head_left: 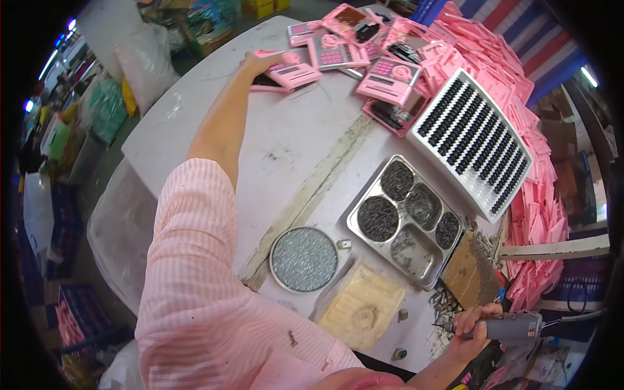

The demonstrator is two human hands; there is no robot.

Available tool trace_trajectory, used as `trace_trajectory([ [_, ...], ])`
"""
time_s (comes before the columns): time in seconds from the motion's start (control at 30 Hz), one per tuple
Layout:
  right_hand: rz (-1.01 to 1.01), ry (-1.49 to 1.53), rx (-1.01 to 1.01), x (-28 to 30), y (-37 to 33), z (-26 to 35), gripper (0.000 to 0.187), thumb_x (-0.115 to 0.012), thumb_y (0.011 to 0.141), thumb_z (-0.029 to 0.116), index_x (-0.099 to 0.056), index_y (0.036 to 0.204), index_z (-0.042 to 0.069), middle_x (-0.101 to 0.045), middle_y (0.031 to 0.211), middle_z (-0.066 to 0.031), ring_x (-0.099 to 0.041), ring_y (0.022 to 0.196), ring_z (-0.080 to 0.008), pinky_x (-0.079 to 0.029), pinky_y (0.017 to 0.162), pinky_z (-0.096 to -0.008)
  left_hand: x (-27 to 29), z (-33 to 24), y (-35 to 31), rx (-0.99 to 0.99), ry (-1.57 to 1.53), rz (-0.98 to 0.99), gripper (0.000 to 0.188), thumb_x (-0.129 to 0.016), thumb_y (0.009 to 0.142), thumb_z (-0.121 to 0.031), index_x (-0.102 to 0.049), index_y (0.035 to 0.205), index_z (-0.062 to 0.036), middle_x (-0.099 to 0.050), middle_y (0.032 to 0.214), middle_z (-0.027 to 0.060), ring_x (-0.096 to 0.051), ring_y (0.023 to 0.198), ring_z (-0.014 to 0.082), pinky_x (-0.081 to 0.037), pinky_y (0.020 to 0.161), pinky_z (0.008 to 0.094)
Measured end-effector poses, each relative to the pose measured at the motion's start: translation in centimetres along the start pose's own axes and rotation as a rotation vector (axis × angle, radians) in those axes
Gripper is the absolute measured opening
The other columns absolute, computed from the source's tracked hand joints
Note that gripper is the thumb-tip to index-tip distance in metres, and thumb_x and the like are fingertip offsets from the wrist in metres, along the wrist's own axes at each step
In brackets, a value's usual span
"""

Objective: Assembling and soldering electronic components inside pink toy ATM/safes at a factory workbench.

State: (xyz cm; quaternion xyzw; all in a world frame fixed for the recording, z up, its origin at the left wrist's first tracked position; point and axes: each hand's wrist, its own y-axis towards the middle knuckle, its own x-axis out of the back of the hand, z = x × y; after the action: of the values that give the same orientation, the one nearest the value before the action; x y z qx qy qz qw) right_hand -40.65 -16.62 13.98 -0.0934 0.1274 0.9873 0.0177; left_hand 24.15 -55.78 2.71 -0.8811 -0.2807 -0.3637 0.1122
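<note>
My left arm reaches far across the white table, and my left hand (259,63) grips the near-left edge of a pink case (292,73) at the end of a pile. Its fingers lie over the case's top; what the thumb does is hidden. At the lower right, my right hand (471,331) is wrapped round a grey electric screwdriver (513,326) with a cord at its back end. Beside the left hand's case lie several more pink cases (390,79), some opened, with dark parts showing inside.
A metal tray (426,276) with small dark screws in its compartments stands mid-right. Near it are a round dish (304,259) of silvery bits, a yellowish block (361,305) and a white tray (484,201) of black parts in rows. A large pink heap (539,214) borders the right side.
</note>
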Motion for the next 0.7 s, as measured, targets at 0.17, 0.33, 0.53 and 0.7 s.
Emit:
trace_trajectory([
  [0.17,-0.206,-0.119,0.001,1.3,0.8,-0.7,0.046,-0.076,0.084,0.03,-0.045,0.11,0.007,-0.042,0.058,0.0013,-0.042,0.046,-0.0104,-0.038,0.048,-0.0267,-2.7,-0.5,-1.7,-0.216,-0.334,0.622,0.071,-0.082,0.077,-0.043,-0.06,0.131,-0.0024,-0.071,0.105,0.0126,-0.069,0.096,0.0224,-0.055,0.086,0.0364],
  [0.33,-0.2,-0.153,0.006,0.9,2.9,-1.3,0.048,-0.077,0.083,0.03,-0.045,0.109,0.007,-0.043,0.058,0.0008,-0.042,0.047,-0.0106,-0.039,0.049,-0.0268,-3.0,-4.7,-5.9,-0.547,0.299,0.279,0.082,-0.077,0.077,-0.056,-0.056,0.134,-0.0011,-0.064,0.12,0.0152,-0.06,0.115,0.0228,-0.046,0.101,0.039],
  [0.53,-0.103,-0.141,0.004,-0.1,6.0,-2.5,0.047,-0.077,0.083,0.03,-0.044,0.107,0.006,-0.045,0.058,-0.0004,-0.043,0.047,-0.0109,-0.038,0.048,-0.0257,-8.3,-14.4,9.4,-0.161,0.059,0.111,0.13,-0.062,0.058,-0.091,-0.046,0.141,0.0088,-0.047,0.143,0.0296,-0.046,0.134,0.0446,-0.037,0.111,0.0479],
  [0.7,-0.196,-0.212,-0.002,1.4,5.0,-2.7,0.044,-0.076,0.085,0.03,-0.044,0.105,0.006,-0.044,0.058,0.0001,-0.043,0.047,-0.0107,-0.037,0.047,-0.0258,-15.3,-15.6,15.6,-0.082,0.166,-0.163,0.132,-0.057,0.057,-0.096,-0.021,0.159,-0.0194,-0.009,0.162,0.0289,0.0,0.148,0.0524,-0.014,0.114,0.0686],
])
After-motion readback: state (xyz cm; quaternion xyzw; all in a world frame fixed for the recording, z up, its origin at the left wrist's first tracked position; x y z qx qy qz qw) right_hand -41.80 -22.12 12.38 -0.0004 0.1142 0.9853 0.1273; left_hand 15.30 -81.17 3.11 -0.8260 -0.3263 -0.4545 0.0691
